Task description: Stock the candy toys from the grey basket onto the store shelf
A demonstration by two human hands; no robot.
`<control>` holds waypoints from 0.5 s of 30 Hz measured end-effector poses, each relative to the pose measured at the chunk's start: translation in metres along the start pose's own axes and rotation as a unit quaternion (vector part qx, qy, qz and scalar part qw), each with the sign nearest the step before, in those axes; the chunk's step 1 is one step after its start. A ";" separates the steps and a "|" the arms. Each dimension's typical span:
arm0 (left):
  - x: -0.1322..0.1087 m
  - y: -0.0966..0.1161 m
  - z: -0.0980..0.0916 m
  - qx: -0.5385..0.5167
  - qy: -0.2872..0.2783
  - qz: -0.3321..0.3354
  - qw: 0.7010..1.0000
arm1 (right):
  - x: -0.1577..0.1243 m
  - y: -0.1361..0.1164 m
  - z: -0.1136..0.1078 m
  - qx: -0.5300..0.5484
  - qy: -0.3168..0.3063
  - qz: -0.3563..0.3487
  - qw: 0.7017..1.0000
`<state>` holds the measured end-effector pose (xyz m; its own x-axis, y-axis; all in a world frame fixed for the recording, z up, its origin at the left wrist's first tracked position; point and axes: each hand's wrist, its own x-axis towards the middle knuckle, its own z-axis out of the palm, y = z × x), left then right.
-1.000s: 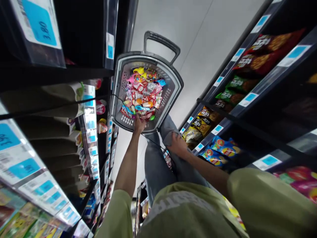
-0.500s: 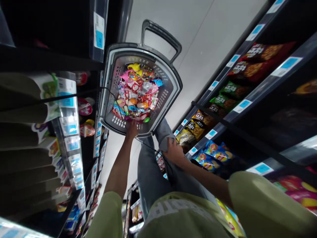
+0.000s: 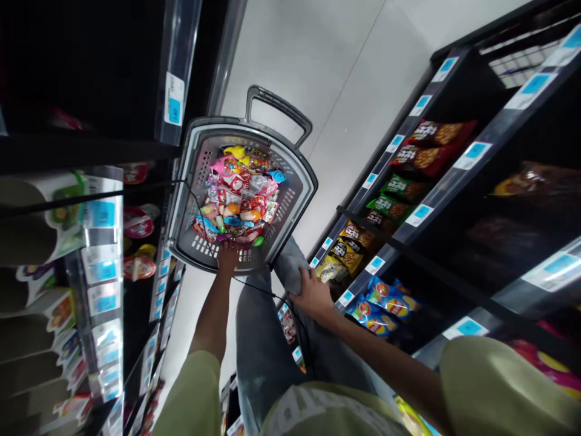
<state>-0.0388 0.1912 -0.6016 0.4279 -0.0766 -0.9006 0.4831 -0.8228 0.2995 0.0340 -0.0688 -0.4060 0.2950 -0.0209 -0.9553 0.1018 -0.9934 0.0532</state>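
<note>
A grey shopping basket (image 3: 299, 175) with a black handle (image 3: 278, 109) stands on the pale floor in front of me. Several bright candy and snack packets (image 3: 239, 194) fill it. My left hand (image 3: 227, 257) reaches over the basket's near rim, its fingers curled down among the packets; what they grip is hidden. My right hand (image 3: 311, 293) lies on my right knee, on the grey jeans (image 3: 258, 339), fingers spread flat and holding nothing.
Dark shelves line both sides of a narrow aisle. The right shelf (image 3: 408, 218) carries chip bags (image 3: 384, 300) and blue price tags. The left shelf (image 3: 104, 254) holds sweets and boxes. A thin black cable (image 3: 254, 286) runs across my lap.
The view has shifted, so the basket sits lower and further left in the picture. Both hands keep the same places on the basket rim and on the knee.
</note>
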 end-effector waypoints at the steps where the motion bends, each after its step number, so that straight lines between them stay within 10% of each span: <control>1: 0.000 -0.001 -0.001 0.013 -0.002 -0.001 1.000 | 0.000 0.000 0.000 0.002 0.003 0.000 1.000; 15: -0.019 0.016 -0.008 0.069 -0.009 -0.003 0.998 | -0.003 -0.003 0.004 0.012 0.044 -0.012 0.999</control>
<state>-0.0333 0.1841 -0.5767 0.4107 -0.0814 -0.9081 0.3754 -0.8926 0.2498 0.0285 -0.0660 -0.4043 0.3761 0.0112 -0.9265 0.0874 -0.9959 0.0234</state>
